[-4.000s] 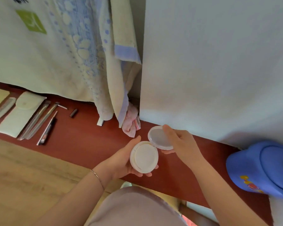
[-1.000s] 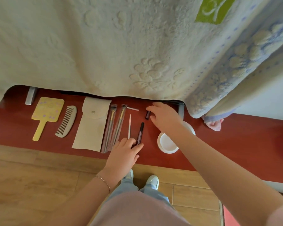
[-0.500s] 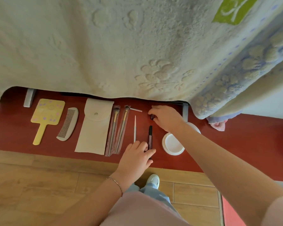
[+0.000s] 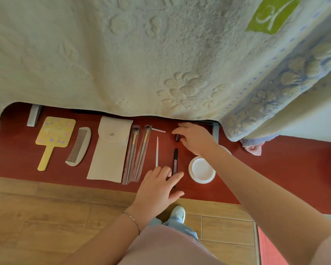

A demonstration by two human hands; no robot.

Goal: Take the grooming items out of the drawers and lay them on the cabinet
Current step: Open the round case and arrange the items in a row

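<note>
Grooming items lie in a row on the red cabinet top [image 4: 275, 169]: a yellow hand mirror [image 4: 54, 138], a grey comb [image 4: 78, 146], a beige pouch [image 4: 109, 150], two sleeved brushes [image 4: 137, 155], a thin white stick [image 4: 157, 152], a dark pen [image 4: 175, 159] and an open white compact [image 4: 202, 170]. My left hand [image 4: 159, 186] rests with straight fingers on the pen's near end. My right hand [image 4: 196, 138] holds a small dark cap [image 4: 177, 137] between forefinger and thumb at the back of the cabinet.
A large cream towel [image 4: 122, 54] and a blue-patterned towel [image 4: 294, 73] hang over the cabinet's back edge. A small white piece [image 4: 159, 130] lies behind the stick, and pink cloth [image 4: 253, 148] lies at the right. Wooden floor [image 4: 46, 217] runs below.
The dark pen has turned from slanted to straight under my left fingers. My right hand has closed in on the small dark cap. The compact, held 4 s ago, lies on the cabinet.
</note>
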